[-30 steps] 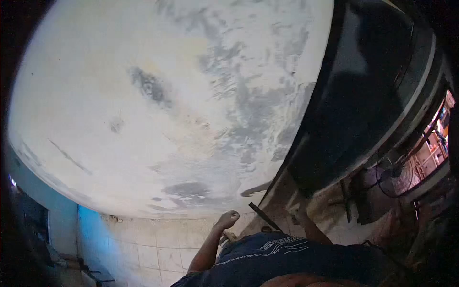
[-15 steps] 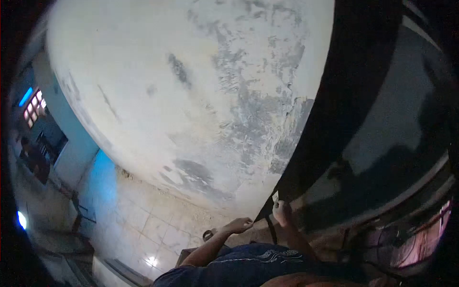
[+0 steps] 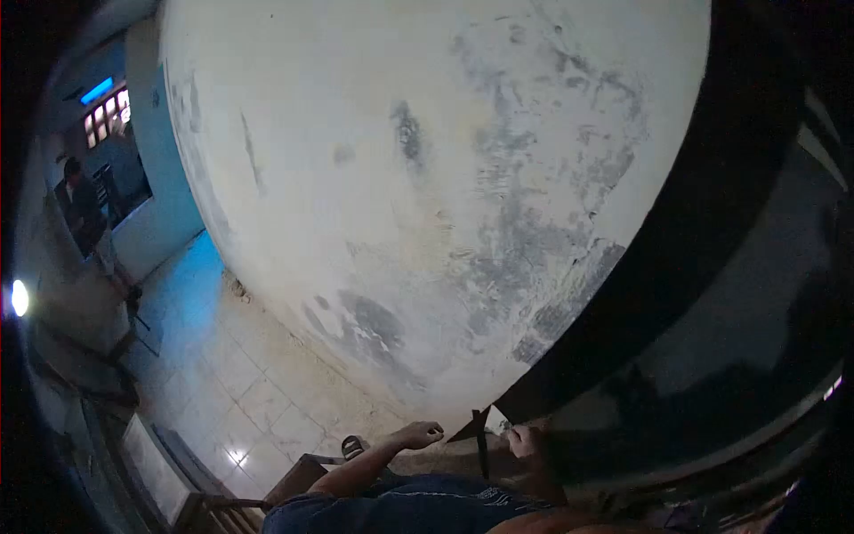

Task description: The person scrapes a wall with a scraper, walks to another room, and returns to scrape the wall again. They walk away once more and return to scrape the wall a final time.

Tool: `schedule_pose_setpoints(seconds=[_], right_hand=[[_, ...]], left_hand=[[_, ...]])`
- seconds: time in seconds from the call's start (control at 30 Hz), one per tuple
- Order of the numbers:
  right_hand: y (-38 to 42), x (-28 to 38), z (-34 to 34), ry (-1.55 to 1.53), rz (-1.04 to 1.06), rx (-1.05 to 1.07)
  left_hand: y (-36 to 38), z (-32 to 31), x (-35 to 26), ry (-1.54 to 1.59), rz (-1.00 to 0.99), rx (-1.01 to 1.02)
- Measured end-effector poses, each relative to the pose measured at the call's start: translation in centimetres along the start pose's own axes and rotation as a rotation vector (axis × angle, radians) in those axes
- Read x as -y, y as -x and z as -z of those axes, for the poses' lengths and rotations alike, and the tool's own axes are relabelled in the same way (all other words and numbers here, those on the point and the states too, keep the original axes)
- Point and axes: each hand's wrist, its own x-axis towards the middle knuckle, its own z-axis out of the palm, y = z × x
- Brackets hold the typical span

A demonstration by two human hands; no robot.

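Note:
A pale wall (image 3: 356, 196) with rough grey patches fills the middle of the view and ends in a dark vertical edge on the right. My right hand (image 3: 523, 440) is closed round a small flat pale piece (image 3: 498, 418), whose wide end points up near the wall's lower corner. Its exact kind is too small and dim to make out. To the left, close in front of the lower wall, my left hand (image 3: 418, 434) has its fingers curled in; what they hold, if anything, is hidden.
Below the wall runs a tiled floor (image 3: 258, 400). A wooden piece of furniture (image 3: 298, 476) stands by my left forearm, near a sandalled foot (image 3: 354, 447). A person (image 3: 82, 205) stands at the far left beyond an opening. A bright lamp (image 3: 20, 298) shines at the left edge.
The view has swung, so the wall sits further right. My right hand has come lower with the pale piece, and my left hand has drawn back a little left with its fingers curled.

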Motion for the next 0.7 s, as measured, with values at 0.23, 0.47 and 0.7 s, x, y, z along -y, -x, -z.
schedule_pose_setpoints(seconds=[0.23, 0.47, 0.7], right_hand=[[-0.6, 6.3, 4.3, 0.087, 0.435, -0.137], [-0.8, 10.5, 9.6, 0.387, 0.412, -0.184], [-2.4, 10.3, 8.9, -0.131, 0.449, 0.012]], left_hand=[[-0.5, 1.6, -1.0, 0.093, -0.016, -0.187], [-1.3, 0.5, -1.4, 0.102, -0.010, -0.225], [0.2, 0.7, -2.0, 0.191, 0.066, -0.345]])
